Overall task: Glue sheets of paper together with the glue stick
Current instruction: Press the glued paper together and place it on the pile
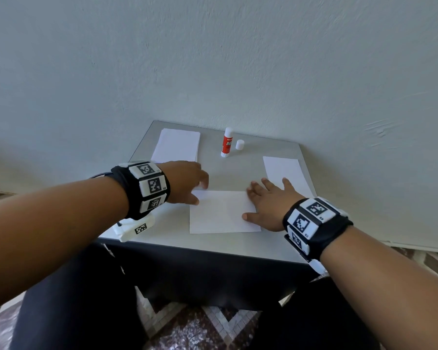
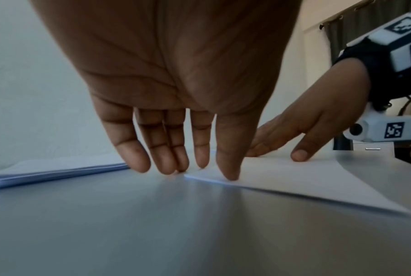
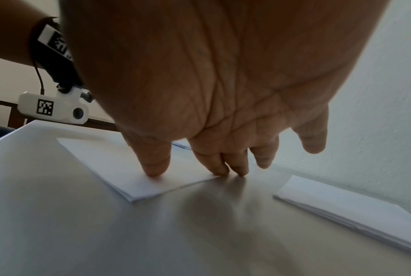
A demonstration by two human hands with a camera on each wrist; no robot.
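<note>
Paper sheet (image 1: 223,213) lies flat between both hands' fingertips, each grip (image 1: 187,183) (image 1: 268,200) touching an edge

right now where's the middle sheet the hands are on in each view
Head: the middle sheet lies low centre, between both hands.
Left wrist: right of centre, under the left hand's thumb tip, running toward the lower right.
Right wrist: left of centre, under the right hand's thumb.
Shared landmark: the right hand's thumb pressing the sheet's edge shows in all three.

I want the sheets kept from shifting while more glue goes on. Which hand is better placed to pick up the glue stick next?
Probably the left hand. It touches only the near sheet's far-left corner, nearer the uncapped glue stick. The right hand lies flatter on the sheet's right edge and can hold it.
</note>
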